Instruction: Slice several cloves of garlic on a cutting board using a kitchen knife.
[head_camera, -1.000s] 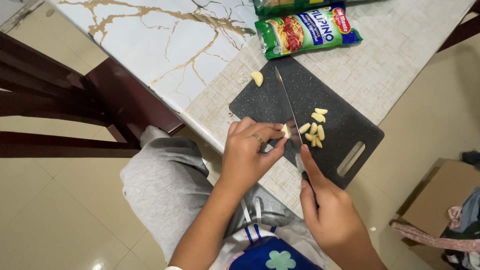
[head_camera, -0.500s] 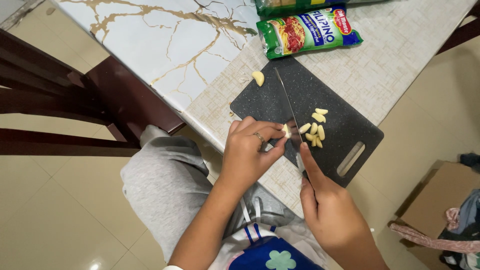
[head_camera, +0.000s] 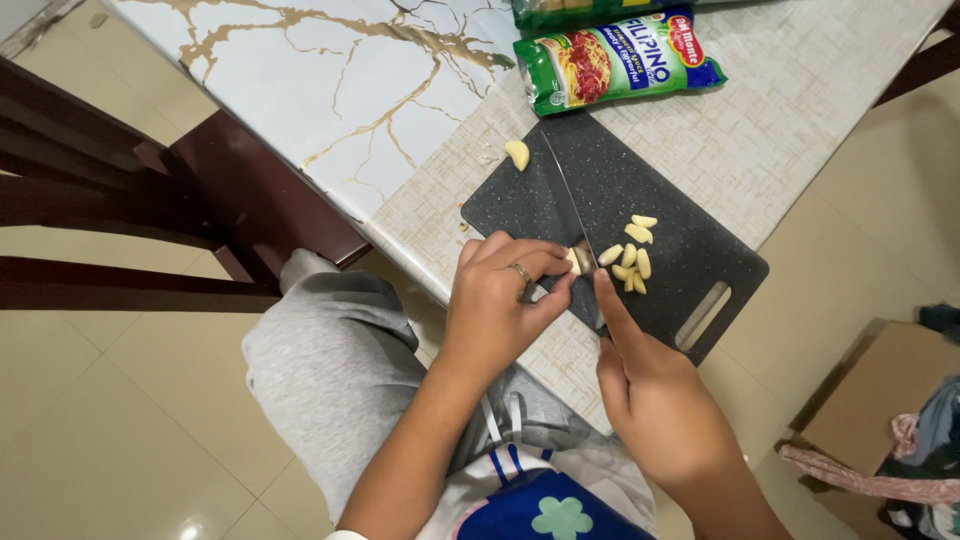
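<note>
Apparently the left hand (head_camera: 500, 305) pinches a garlic clove (head_camera: 577, 261) steady on the dark cutting board (head_camera: 660, 190) at the desk (head_camera: 800, 120) edge, while the right hand (head_camera: 650, 385) grips the knife (head_camera: 565, 205), forefinger pressing along its back for control.

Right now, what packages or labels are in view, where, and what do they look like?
Sauce pouch: flat rectangle, green with a red patch, blue end and a pasta picture, lying on the table mat just beyond the cutting board.
Second green package: only its lower edge shows at the top of the frame, behind the pouch.
</note>
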